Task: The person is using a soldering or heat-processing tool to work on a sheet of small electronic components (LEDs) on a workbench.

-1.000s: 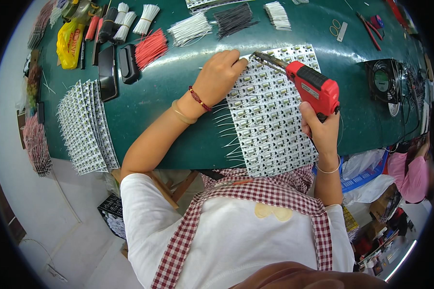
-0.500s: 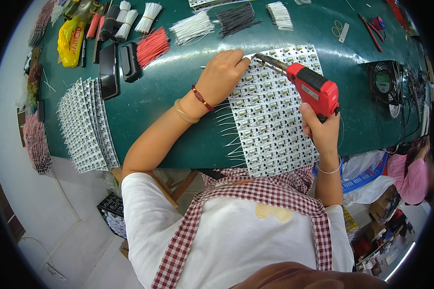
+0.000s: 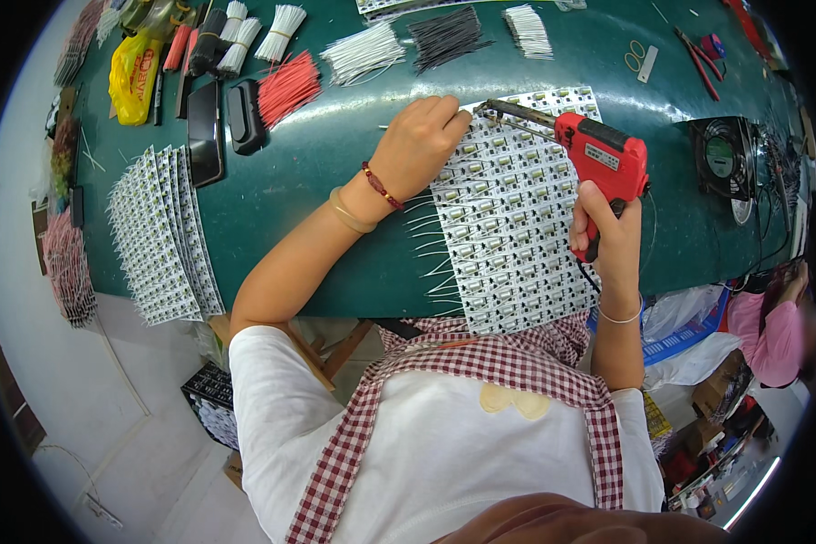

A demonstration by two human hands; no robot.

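My right hand (image 3: 610,227) grips a red and black soldering gun (image 3: 605,154) by its handle. Its tip touches or hovers just above the upper left part of a white circuit board panel (image 3: 508,263); I cannot tell which. Rows of small parts cover the panel, and thin white wires (image 3: 431,240) stick out along its left edge. At that edge's upper end, my left hand (image 3: 422,140) is closed in a pinch close to the iron's tip. A white wire end pokes out on the far side of this hand; the fingers hide the rest.
Left lie more panels (image 3: 154,240), a phone (image 3: 205,136) and a black case (image 3: 245,118). Red wires (image 3: 288,89), white wires (image 3: 363,53) and black wires (image 3: 447,38) lie along the back. A fan (image 3: 723,156) and pliers (image 3: 698,59) are at right. A person in pink (image 3: 775,340) sits beyond.
The soldering gun has shifted slightly to the right and tilted flatter, with my right hand still around its handle. My left hand has hardly moved.
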